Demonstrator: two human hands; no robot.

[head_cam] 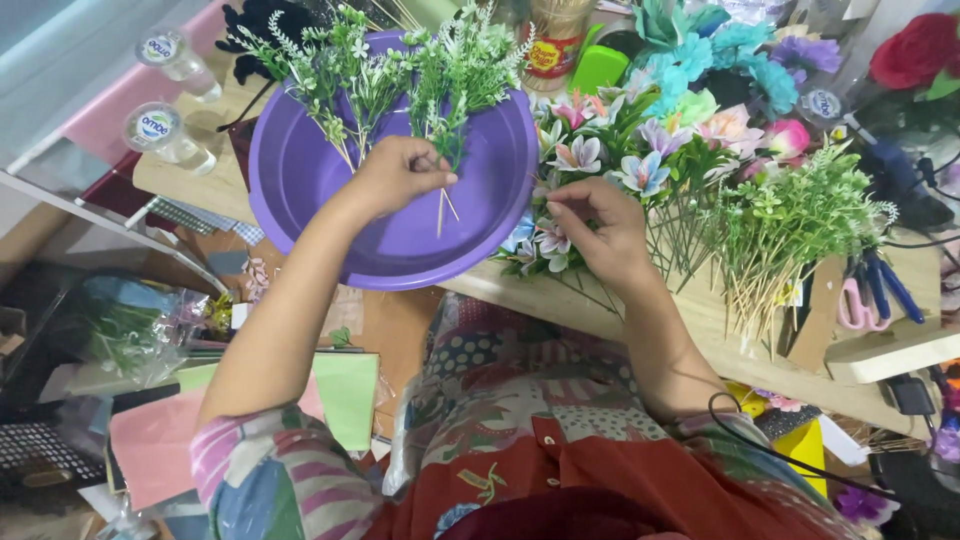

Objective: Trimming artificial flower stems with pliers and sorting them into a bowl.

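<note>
The wooden table [600, 305] carries a purple basin [300, 190] at ten o'clock and a heap of artificial flowers [690, 130] at two o'clock; over the basin, at eleven o'clock, the left hand [395, 175] has its fingers closed round a bunch of green sprigs [400, 65] on thin sticks; the right hand [605, 225], at centre, pinches a pale lily bloom [550, 240] at the heap's edge. Judged best: keep the sticks parallel, grip low, and draw the bloom out by its stem rather than its petals.

Cluttered wooden worktable [560, 300], pink shelf [120, 105]
</note>
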